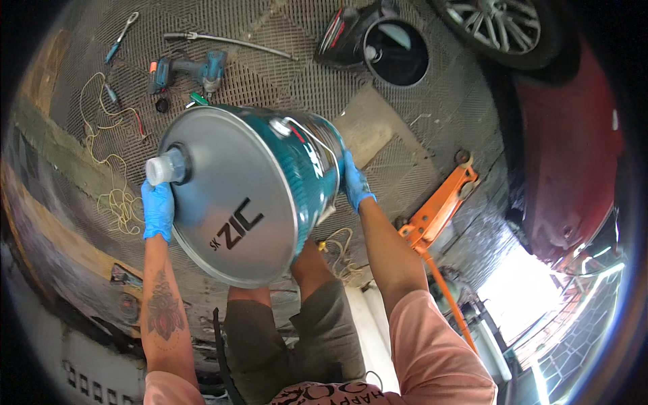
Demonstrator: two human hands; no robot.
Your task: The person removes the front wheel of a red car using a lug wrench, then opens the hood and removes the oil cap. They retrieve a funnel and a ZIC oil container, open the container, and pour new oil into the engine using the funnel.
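Note:
A large teal metal drum (307,169) is held up and tilted on its side in front of my legs. Its grey lid (233,182) faces me, and a translucent capped spout (167,167) sticks out at the lid's left side. My left hand (158,210), in a blue glove, is closed at the lid's edge just below the spout; some of its fingers are hidden. At the drum's far right end, my gloved right hand (356,182) grips the bottom edge, with its fingertips out of sight behind the drum. Both arms are stretched forward.
Beyond the drum, a cordless impact wrench (191,71), a ratchet (121,38) and a long bar (233,44) lie on ribbed matting. A cut-open black canister (345,35) stands near a car wheel (499,25). An orange floor jack (439,206) is right, beside a red car (567,148). Yellow cord (118,209) lies left.

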